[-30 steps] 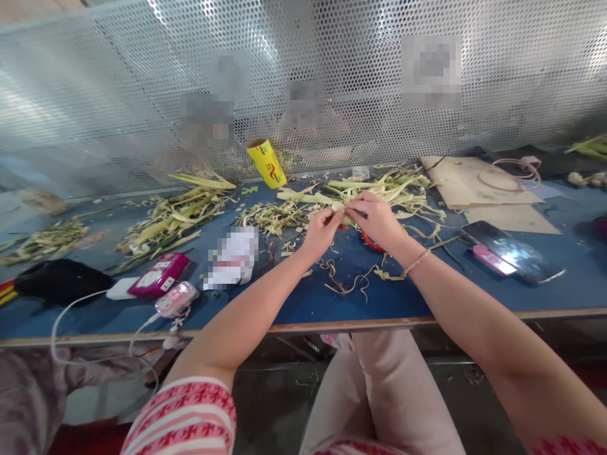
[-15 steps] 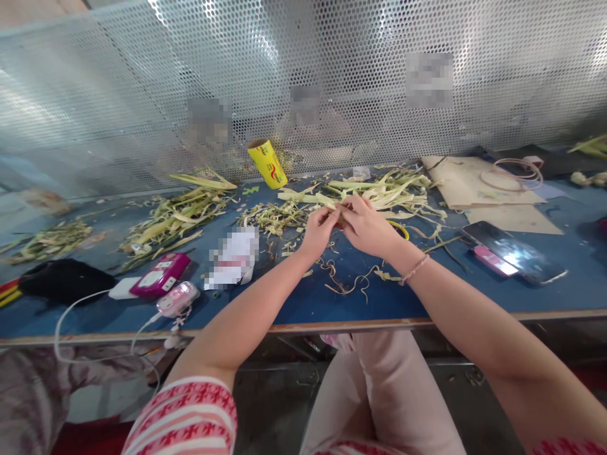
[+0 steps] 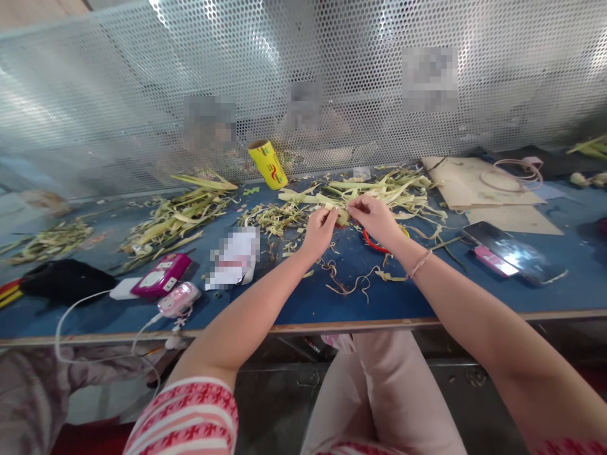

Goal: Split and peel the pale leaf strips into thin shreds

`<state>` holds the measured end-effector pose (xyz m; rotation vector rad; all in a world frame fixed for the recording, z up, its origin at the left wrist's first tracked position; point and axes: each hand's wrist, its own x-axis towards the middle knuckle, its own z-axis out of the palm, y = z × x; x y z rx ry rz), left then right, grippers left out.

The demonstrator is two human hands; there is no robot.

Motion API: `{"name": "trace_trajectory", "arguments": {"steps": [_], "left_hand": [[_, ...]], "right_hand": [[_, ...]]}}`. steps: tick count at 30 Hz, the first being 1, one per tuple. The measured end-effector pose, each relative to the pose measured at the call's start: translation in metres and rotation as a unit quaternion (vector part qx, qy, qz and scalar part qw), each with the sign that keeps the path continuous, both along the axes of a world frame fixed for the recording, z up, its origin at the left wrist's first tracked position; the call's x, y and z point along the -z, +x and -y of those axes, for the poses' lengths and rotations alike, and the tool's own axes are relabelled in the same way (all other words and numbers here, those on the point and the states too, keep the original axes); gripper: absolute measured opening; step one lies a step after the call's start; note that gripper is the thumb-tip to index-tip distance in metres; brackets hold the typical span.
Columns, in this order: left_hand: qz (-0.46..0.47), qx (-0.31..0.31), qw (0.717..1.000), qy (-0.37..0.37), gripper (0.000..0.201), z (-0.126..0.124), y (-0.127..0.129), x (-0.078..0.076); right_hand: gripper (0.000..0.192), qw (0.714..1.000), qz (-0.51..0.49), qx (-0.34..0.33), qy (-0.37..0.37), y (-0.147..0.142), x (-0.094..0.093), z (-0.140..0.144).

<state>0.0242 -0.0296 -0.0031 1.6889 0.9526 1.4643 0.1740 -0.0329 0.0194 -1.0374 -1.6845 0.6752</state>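
Note:
My left hand (image 3: 318, 232) is closed, with thumb and fingers pinching a pale green piece of plant (image 3: 342, 218) over the table. Just to the right, my right hand (image 3: 377, 220) has its thumb and index finger pressed together at that piece's right side. What lies between those fingertips is too small to make out. Behind both hands spreads a heap of pale green stalks and leaves (image 3: 393, 193). A red curved handle (image 3: 374, 243) shows beneath my right hand, partly hidden by it. Thin curly strips (image 3: 348, 287) lie on the near side.
A yellow tube (image 3: 268, 165) stands tilted by the perforated metal screen (image 3: 341, 76). Left are more plant heaps (image 3: 177, 221), white paper (image 3: 234, 259), a magenta box (image 3: 161, 275), a pink corded device (image 3: 179, 299) and a black item (image 3: 66, 284). Right are a phone (image 3: 512, 249) and cardboard (image 3: 467, 180).
My hands have drawn slightly apart, the right one moving right. The pale piece between them and the red handle now show.

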Motion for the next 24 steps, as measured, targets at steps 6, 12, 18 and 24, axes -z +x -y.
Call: {"name": "trace_trajectory", "arguments": {"steps": [6,12,18,24], "left_hand": [[0.031,0.009,0.999,-0.012,0.029,-0.002,0.001,0.0],[0.036,0.022,0.999,0.003,0.03,-0.002,0.001,0.001],[0.024,0.02,0.999,0.019,0.036,0.0,0.002,-0.001],[0.023,0.009,1.0,0.002,0.03,-0.003,0.0,0.001]], "right_hand": [[0.012,0.998,-0.069,-0.011,0.0,-0.002,0.002,-0.002],[0.011,0.991,-0.129,-0.004,-0.033,-0.002,0.004,-0.005],[0.022,0.973,-0.207,-0.02,-0.097,-0.001,0.012,-0.012],[0.012,0.997,-0.066,-0.007,-0.044,-0.001,0.011,-0.011]]}}
